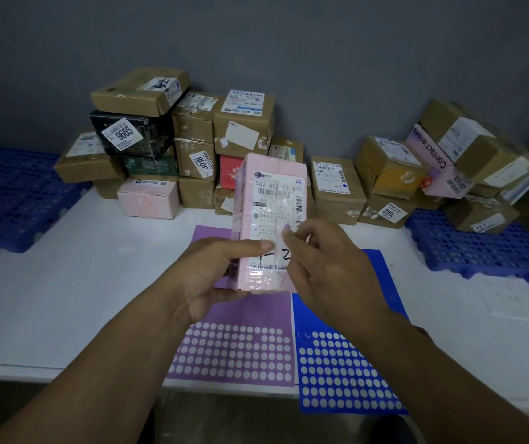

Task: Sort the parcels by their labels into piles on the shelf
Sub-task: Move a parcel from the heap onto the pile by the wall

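The pink parcel (269,203) stood upright above the white shelf (96,283), lifted clear of it and held near the middle of the view. The left hand (215,270) gripped its lower left side, thumb laid across the front and fingers wrapped behind. The right hand (327,261) was at the parcel's lower right edge. Its index fingertip touched the shipping label (278,200) at a small purple dot sticker (287,227), and its other fingers were loosely bent. Whether they clasped the edge could not be told.

The label's top line read "502 601-12 815", and "1-2" was handwritten lower down between the two hands. The smaller print was too fine to read.

Under the hands lay a purple sticker sheet (234,354) and, just beside it, a blue sticker sheet (340,373).

At the back wall stood stacked parcels. A black box (147,139) bore "9665" and a cardboard box (192,155) bore "3018". To the right, a tilted pink box (432,158) was printed "Contact lenses". Blue pallets (7,200) flanked the shelf.
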